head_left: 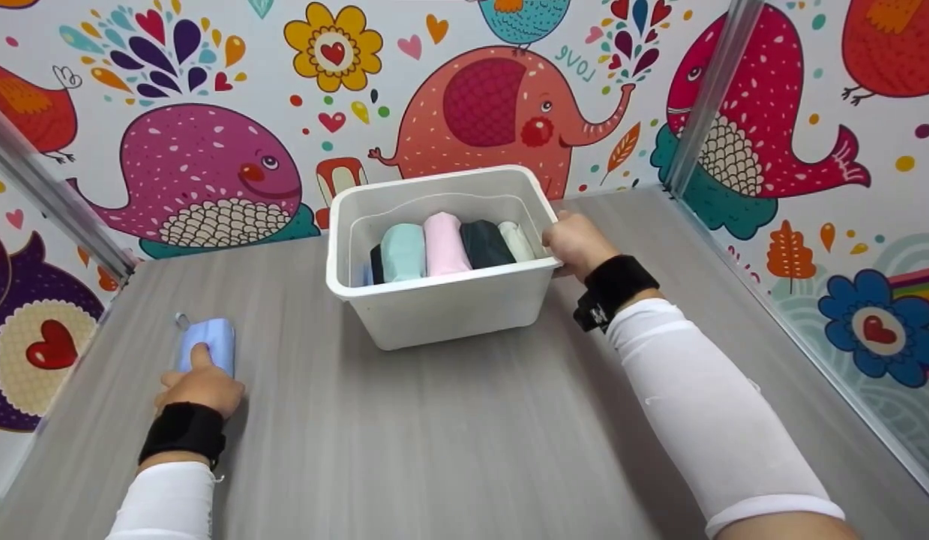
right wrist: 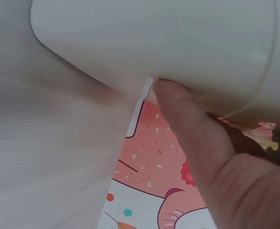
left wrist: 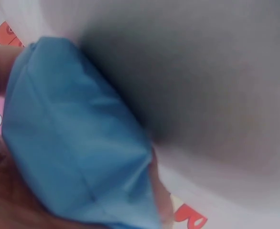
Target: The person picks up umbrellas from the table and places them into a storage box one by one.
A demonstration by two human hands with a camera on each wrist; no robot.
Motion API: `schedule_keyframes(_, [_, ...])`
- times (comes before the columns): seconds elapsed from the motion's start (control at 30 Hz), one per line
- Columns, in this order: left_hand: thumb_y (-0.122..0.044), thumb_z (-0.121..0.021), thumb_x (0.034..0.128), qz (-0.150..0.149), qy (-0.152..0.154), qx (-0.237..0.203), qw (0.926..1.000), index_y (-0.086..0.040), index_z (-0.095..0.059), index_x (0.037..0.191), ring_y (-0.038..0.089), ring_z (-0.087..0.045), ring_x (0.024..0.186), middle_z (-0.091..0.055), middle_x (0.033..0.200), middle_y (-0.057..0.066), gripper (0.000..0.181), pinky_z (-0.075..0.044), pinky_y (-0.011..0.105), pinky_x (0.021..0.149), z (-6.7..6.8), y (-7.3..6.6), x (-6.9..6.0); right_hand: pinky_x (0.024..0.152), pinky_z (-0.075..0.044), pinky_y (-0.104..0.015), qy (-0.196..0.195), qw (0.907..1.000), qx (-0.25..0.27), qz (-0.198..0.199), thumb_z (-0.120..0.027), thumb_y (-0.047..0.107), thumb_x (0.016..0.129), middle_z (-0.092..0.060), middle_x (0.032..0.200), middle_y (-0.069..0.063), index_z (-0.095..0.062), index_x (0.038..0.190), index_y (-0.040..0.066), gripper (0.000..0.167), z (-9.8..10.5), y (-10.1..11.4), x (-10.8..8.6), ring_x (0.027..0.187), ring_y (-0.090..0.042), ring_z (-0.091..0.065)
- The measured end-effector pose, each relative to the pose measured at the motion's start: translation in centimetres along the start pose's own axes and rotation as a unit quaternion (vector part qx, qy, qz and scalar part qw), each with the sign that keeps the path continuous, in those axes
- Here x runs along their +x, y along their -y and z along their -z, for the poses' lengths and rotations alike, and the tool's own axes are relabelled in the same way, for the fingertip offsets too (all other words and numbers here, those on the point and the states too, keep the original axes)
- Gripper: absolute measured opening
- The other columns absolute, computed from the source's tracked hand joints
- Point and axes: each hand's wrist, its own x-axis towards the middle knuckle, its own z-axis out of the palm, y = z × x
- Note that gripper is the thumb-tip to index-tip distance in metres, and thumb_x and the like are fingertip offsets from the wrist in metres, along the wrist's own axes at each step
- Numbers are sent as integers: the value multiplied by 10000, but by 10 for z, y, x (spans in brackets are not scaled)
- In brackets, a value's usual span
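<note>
On the left of the tabletop my left hand grips a light-blue fabric-covered bundle that looks like a folded compact umbrella. A small grey loop sticks out of its far end. The left wrist view shows its blue fabric up close between thumb and fingers. My right hand holds the right end of a white plastic bin by its rim; in the right wrist view a digit presses on the bin's outer wall. Inside stand similar bundles: mint, pink, dark green and pale cream.
The grey wood-grain table runs back to a wall printed with cartoon animals. Metal posts stand at the back corners, and a metal rail edges the right side. Dark blue and black items sit at the bin's left end.
</note>
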Motion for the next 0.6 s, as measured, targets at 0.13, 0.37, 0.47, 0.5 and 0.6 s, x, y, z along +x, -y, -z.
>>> schedule_keyframes(0.13, [-165, -561, 931, -33, -12, 8, 10000, 8, 46, 1618, 710, -375, 1139, -217, 1294, 563, 933, -399, 752, 959, 0, 0, 0, 1010, -540, -634, 24, 10000, -8, -6, -414, -16, 924, -457, 1544, -217, -399, 1528, -20, 604, 1, -1, 1, 1309, -398, -553])
schedule_keyframes(0.37, [-147, -528, 909, -168, -59, 88, 9998, 28, 54, 1617, 711, -406, 1096, -224, 1282, 586, 933, -423, 736, 932, 1, 2, 0, 959, -570, -620, -4, 10000, -58, 17, -410, -14, 916, -485, 1509, -214, -429, 1503, -24, 587, 1, 0, 0, 1244, -378, -584])
schedule_keyframes(0.47, [-150, -543, 908, -186, -89, 78, 9998, 28, 43, 1616, 705, -418, 1081, -233, 1272, 585, 937, -432, 729, 920, 1, 2, 1, 967, -566, -623, -5, 10000, -25, 2, -410, -21, 916, -483, 1510, -215, -427, 1506, -22, 591, 1, -1, 0, 1253, -379, -578])
schedule_keyframes(0.5, [-151, -548, 910, -192, -104, 84, 9997, 27, 37, 1616, 706, -420, 1081, -234, 1273, 585, 935, -434, 728, 918, 1, 2, 1, 972, -563, -626, 0, 10000, -20, 4, -410, -23, 915, -481, 1512, -216, -425, 1509, -23, 594, 2, -1, 1, 1260, -381, -575])
schedule_keyframes(0.6, [-146, -563, 921, -177, -190, 54, 9996, 13, 13, 1624, 690, -426, 1082, -237, 1284, 571, 923, -440, 717, 906, 1, 1, 2, 987, -553, -634, 10, 10000, -19, 5, -409, -25, 917, -477, 1519, -219, -420, 1515, -24, 598, 2, -1, 1, 1281, -388, -566])
